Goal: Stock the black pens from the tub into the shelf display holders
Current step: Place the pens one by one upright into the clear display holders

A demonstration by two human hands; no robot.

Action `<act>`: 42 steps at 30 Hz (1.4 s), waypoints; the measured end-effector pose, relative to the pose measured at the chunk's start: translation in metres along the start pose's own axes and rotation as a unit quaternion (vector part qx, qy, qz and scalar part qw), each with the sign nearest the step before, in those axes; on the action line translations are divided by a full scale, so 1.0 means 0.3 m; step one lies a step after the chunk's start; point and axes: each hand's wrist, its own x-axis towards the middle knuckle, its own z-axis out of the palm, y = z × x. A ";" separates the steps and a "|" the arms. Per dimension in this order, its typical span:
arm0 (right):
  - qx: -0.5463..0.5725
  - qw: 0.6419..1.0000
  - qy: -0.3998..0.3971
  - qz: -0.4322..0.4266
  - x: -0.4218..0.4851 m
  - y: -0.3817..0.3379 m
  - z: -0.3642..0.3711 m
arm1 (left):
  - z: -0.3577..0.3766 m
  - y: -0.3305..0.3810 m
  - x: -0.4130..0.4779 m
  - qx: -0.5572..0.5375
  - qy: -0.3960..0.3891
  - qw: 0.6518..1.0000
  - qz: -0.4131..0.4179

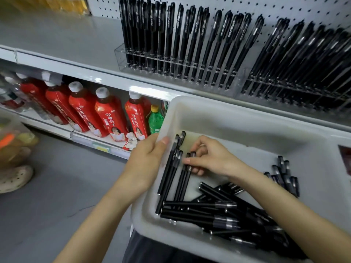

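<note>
**Inspector:** White plastic tub (237, 111) is held at the shelf (152, 90) front, just below the clear display holders (119, 56). The left hand (150, 158) is clamped on its left wall, thumb hooked over the rim. The right hand (214, 158) is inside, fingers curled round a few of the black pens (183, 179) by that wall. The exact number in the grip is hard to make out. The rest lie in a loose heap at the near corner.

**Clerk:** Risks?

**Inspector:** Three, in my judgement. The grip sits near the cap ends, so the long barrels could splay and one could slip free on the lift. The tub is steadied by one hand only, so a tilt would spill the heap. The holders already look crowded, and forcing a pen in could knock its neighbours.

**Clerk:** Obstructions?

**Inspector:** The tub's far wall stands between the hand and the holders, so the bundle must clear it. A pegboard (284, 8) backs the display. Red bottles (112, 114) and one green bottle (155, 120) stand on the lower shelf, well clear of the path.
</note>
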 end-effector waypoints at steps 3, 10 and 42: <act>0.001 1.000 0.008 0.000 -0.022 -0.043 -0.006 | -0.003 -0.012 -0.006 0.061 0.021 0.998 0.024; 0.080 0.996 0.010 0.023 -0.066 -0.097 -0.014 | -0.026 -0.024 -0.023 0.108 0.050 0.992 0.032; -0.027 0.802 0.516 -0.301 -0.559 -0.284 -0.925 | 0.632 0.480 0.152 0.407 -0.136 0.790 0.438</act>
